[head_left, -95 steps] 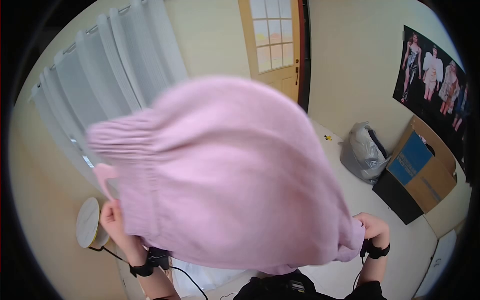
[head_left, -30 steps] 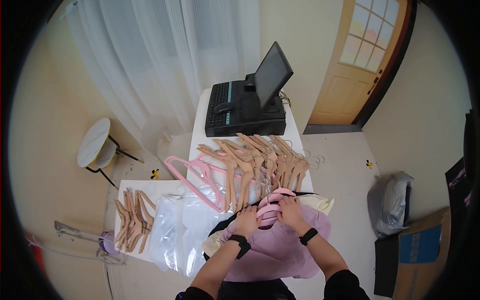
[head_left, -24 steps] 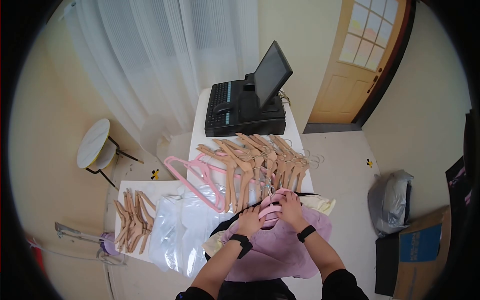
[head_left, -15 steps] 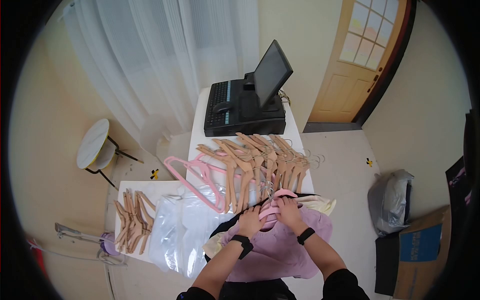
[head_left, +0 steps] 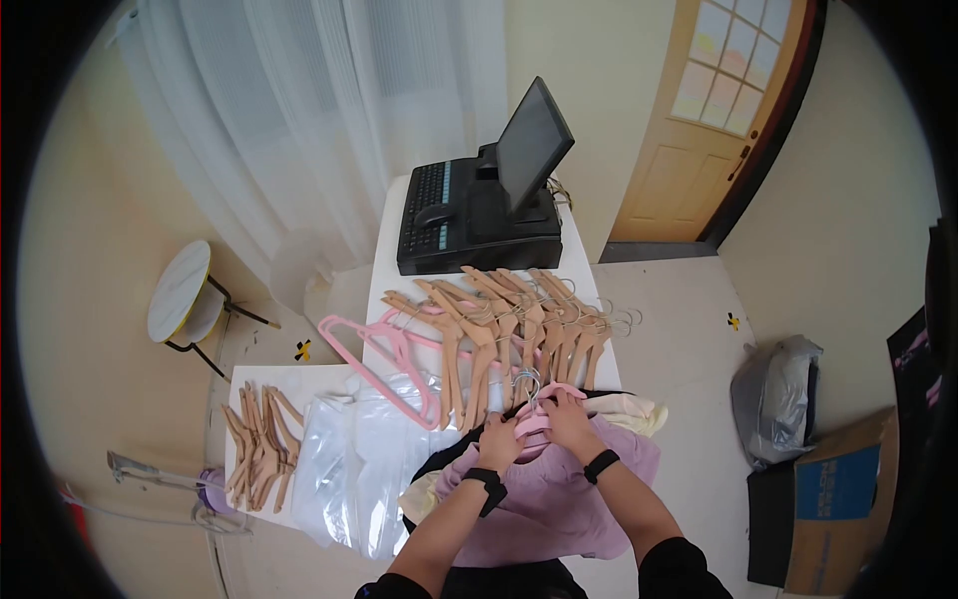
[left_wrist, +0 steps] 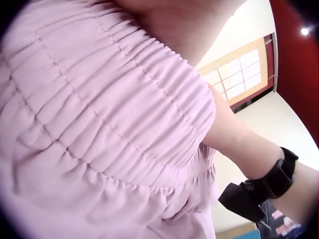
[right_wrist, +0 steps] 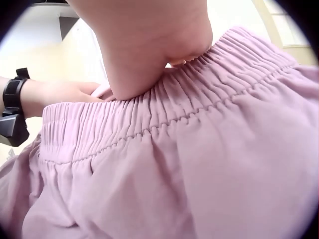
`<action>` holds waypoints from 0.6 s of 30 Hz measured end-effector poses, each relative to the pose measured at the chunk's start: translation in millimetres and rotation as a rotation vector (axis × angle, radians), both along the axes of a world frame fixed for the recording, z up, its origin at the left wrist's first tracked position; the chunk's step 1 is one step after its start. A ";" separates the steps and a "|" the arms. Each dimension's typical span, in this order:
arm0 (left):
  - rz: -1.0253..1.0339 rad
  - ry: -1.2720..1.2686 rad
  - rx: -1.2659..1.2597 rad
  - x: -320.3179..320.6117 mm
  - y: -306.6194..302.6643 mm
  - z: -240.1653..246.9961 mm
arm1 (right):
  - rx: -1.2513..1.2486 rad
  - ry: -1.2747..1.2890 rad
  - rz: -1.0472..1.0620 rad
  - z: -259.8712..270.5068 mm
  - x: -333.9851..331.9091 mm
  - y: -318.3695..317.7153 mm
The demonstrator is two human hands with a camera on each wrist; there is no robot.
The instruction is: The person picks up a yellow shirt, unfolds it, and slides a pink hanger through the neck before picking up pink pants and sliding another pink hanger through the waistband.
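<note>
A pink garment with a gathered elastic waistband lies over other clothes at the table's near end. My left hand grips the left side of its waistband, and my right hand grips the right side. Between the hands is a pink hanger, its metal hook pointing away from me. In the left wrist view the waistband runs just below the hand. The right wrist view has the right hand over the gathered edge, with most fingertips hidden.
Several wooden hangers and a loose pink hanger lie beyond the clothes. A black register with a screen stands farther back. Clear plastic bags and more wooden hangers are at left. Cream cloth shows beneath the garment.
Earlier the pink garment was held up before the head camera, with a pink hanger at the left hand. Now it lies on the clothes pile. Over the last second the hands shift only slightly.
</note>
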State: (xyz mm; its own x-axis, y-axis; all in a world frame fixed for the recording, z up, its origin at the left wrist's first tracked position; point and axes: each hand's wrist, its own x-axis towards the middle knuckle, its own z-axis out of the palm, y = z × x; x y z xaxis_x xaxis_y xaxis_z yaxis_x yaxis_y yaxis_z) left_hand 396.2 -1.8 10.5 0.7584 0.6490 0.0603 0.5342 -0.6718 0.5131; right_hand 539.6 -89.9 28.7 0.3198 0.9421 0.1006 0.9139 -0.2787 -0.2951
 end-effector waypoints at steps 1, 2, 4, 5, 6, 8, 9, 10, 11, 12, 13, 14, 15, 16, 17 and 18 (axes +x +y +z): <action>0.006 0.056 -0.100 0.7 2.5 -2.5 | -0.031 -0.035 0.007 -4.7 -0.2 4.0; 0.012 0.113 -0.201 0.9 3.7 -5.2 | -0.063 -0.071 0.014 -9.1 0.3 6.5; 0.023 0.061 -0.178 -1.3 2.0 -7.5 | -0.019 -0.110 0.004 -21.0 -0.7 6.8; 0.037 0.008 -0.155 -1.3 2.2 -8.4 | 0.026 -0.151 -0.003 -26.3 0.1 6.9; 0.037 0.008 -0.155 -1.5 1.4 -5.0 | 0.026 -0.151 -0.003 -23.7 0.6 5.8; 0.063 -0.002 -0.224 -2.9 -3.0 10.5 | 0.060 0.012 0.035 -3.3 0.1 -0.9; 0.039 0.005 -0.200 -2.4 -4.1 17.5 | 0.061 0.011 0.036 14.0 1.0 -3.5; 0.038 0.004 -0.199 -3.6 -4.8 19.9 | 0.112 0.172 0.103 35.3 3.6 -5.7; 0.002 0.008 -0.157 -5.9 -5.5 21.0 | 0.163 0.333 0.170 47.0 8.2 -6.5; -0.034 0.010 -0.114 -7.4 -6.4 23.3 | 0.164 0.332 0.168 48.2 16.8 -7.3; -0.042 0.067 -0.094 -8.9 -8.6 30.0 | 0.197 0.363 0.090 46.8 28.7 -9.4; -0.043 0.065 -0.092 -9.7 -11.0 33.2 | 0.230 0.394 0.011 42.4 40.6 -12.4; -0.069 0.035 -0.029 -11.2 -14.5 34.9 | 0.262 0.342 -0.115 25.8 55.6 -10.7; -0.094 0.005 0.035 -12.5 -17.9 37.2 | 0.264 0.341 -0.114 20.0 65.2 -10.5; -0.101 0.023 0.022 -13.0 -21.6 39.6 | 0.012 0.231 -0.207 14.2 74.1 -10.6; -0.102 0.023 0.028 -13.7 -23.8 43.1 | -0.238 0.120 -0.298 14.2 79.2 -9.6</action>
State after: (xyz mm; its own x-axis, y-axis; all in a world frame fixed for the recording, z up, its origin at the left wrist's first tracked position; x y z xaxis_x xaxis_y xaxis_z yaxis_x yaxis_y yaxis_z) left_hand 382.5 -25.6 53.6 0.8218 0.5668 0.0590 0.4740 -0.7373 0.4814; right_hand 618.9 -99.5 43.0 0.5792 0.7985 -0.1637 0.7454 -0.6002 -0.2902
